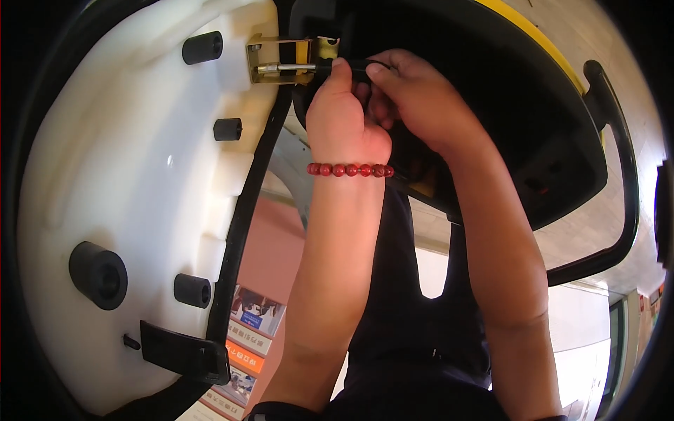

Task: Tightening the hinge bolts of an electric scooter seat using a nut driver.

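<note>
A thin silver rod (298, 67) runs from a brass-coloured hinge bracket (255, 73) toward a dark part that my fingers mostly cover. My left hand (349, 116), with a red bead bracelet (340, 170) at the wrist, is closed around this dark part, thumb on top beside the rod's end. Just to its right my right hand (418, 95) is closed too, thumb and forefinger pinching a thin black piece in line with the rod. The bracket is on the edge of a raised white plastic panel (140, 161), next to a black tub-like body (484, 105).
Black rubber buffers (98, 276) stick out of the white panel, and a black flap (184, 354) hangs near its lower end. A yellow rim (537, 35) edges the black body. A black curved handle (630, 168) stands at the right. My dark-trousered legs (414, 337) are below.
</note>
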{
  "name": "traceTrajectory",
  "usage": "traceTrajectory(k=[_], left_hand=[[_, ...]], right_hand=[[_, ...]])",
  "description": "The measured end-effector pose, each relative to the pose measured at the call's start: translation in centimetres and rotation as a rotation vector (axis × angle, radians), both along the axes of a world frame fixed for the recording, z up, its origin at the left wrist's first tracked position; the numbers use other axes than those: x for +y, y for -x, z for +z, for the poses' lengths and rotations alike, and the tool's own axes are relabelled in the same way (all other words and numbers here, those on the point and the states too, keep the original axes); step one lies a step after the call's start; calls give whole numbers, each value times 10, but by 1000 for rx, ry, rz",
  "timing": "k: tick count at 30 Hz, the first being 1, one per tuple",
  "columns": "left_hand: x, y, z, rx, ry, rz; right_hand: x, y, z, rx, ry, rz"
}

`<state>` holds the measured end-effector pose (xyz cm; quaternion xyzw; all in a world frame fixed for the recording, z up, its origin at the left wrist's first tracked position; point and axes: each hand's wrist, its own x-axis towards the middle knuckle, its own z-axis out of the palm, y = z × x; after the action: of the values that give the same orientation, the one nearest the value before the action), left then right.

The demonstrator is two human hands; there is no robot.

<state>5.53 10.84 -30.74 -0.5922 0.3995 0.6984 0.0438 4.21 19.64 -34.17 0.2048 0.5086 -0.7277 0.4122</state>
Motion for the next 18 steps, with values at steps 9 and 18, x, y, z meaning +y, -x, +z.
traceTrajectory(k=[9,18], left_hand=[[0,-8,-10,94,42,10],[3,-6,-18,174,-60,138]], right_hand=[[-6,13,2,-144,-102,191],[-14,-13,-11,744,-535,204]])
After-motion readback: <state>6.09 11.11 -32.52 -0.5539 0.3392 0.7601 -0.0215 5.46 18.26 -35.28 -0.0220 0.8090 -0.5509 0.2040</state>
